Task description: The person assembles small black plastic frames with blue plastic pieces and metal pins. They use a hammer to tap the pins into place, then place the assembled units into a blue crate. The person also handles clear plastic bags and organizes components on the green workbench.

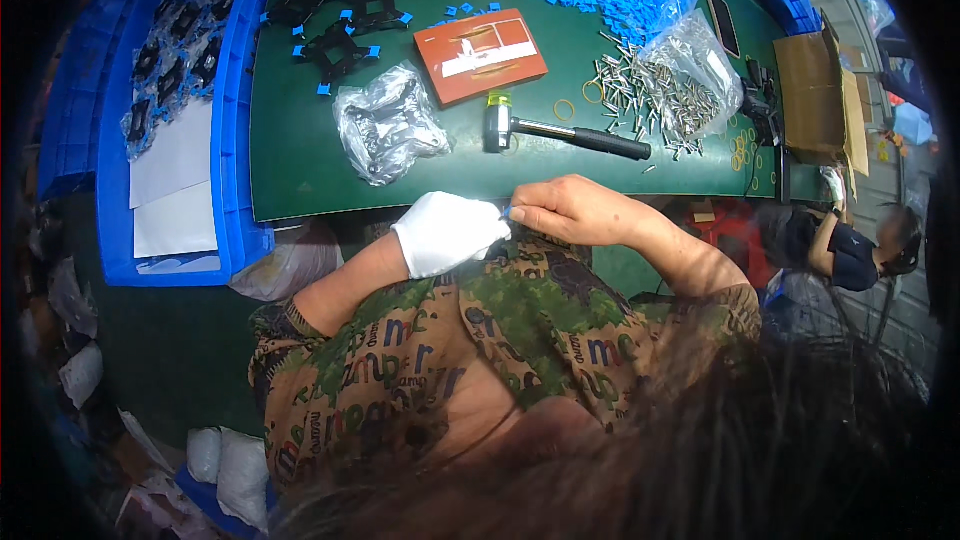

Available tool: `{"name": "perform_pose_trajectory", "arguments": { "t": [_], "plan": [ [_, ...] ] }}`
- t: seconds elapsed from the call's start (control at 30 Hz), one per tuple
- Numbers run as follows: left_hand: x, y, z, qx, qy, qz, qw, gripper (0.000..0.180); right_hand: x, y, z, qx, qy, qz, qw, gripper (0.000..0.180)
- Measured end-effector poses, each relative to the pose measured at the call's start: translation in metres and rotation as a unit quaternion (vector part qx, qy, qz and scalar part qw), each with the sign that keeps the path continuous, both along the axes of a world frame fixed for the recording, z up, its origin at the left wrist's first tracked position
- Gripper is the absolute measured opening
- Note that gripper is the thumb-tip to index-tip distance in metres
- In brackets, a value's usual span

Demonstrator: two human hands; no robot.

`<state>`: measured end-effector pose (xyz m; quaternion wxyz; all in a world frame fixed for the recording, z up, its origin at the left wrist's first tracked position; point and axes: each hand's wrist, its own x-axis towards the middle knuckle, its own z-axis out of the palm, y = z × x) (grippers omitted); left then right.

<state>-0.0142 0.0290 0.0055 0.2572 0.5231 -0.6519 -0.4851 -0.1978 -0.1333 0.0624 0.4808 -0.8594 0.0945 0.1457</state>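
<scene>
Printed letters cover the camouflage-patterned shirt.

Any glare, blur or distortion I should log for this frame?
Head view: fisheye bends the edges of the green tabletop, and the corners fall black; highlights glint off the crumpled clear plastic bag; the gloved left hand looks nearly washed out; dark hair at lower right is blurred.

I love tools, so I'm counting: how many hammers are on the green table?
1: the mallet lies on the green table, nearer the person than the reddish-brown block, its black handle pointing right. Another could be hidden beneath the clear plastic bags.
</scene>
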Motion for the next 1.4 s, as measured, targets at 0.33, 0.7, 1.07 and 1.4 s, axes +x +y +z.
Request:
{"name": "perform_pose_trajectory", "arguments": {
  "t": [0.33, 0.7, 1.07, 1.4],
  "plan": [
    [0.000, 0.001, -0.014, -0.256, -0.107, -0.044, 0.960, 0.017, 0.005, 0.000, 0.014, -0.081, 0.017, 0.071, 0.994, 0.025],
    [-0.005, 0.003, -0.003, -0.081, -0.009, -0.013, 0.997, 0.024, 0.001, 0.005, 0.005, -0.051, 0.017, 0.076, 0.996, 0.027],
    [0.010, -0.004, -0.002, 0.069, 0.052, -0.003, 0.996, 0.029, 0.004, 0.005, -0.030, 0.200, 0.105, 0.023, 0.974, 0.026],
    [0.033, -0.013, 0.015, 0.069, 0.473, 0.071, 0.875, 0.085, -0.057, -0.102, -0.001, -0.371, -0.079, -0.249, 0.891, 0.021]
  ]
}}
